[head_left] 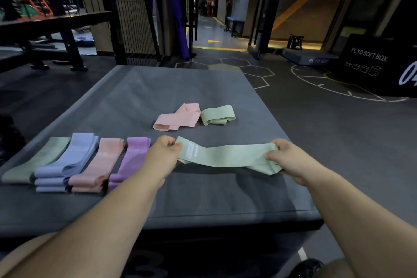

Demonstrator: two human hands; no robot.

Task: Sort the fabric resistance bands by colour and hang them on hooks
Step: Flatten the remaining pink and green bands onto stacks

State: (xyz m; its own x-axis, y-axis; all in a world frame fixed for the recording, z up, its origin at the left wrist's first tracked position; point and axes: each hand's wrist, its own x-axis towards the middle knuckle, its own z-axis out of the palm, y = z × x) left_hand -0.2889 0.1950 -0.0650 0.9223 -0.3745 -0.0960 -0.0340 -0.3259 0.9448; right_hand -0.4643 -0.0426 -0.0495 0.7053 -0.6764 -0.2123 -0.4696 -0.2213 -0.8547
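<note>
We hold green band (228,156) stretched flat between both hands over near part of grey pad (158,88); shadow beneath suggests it is lifted. Left hand (165,153) pinches labelled end; right hand (286,158) grips other end. We judge step: flatten, then lay on green pile (33,162) at far left of row. Advice: even tension, edges aligned, pass clear of purple pile (130,160), pink pile (99,165), blue pile (67,160). No bin or hook in view; pad also bears loose pink band (176,117) and loose green band (217,115), touching, farther back.
</note>
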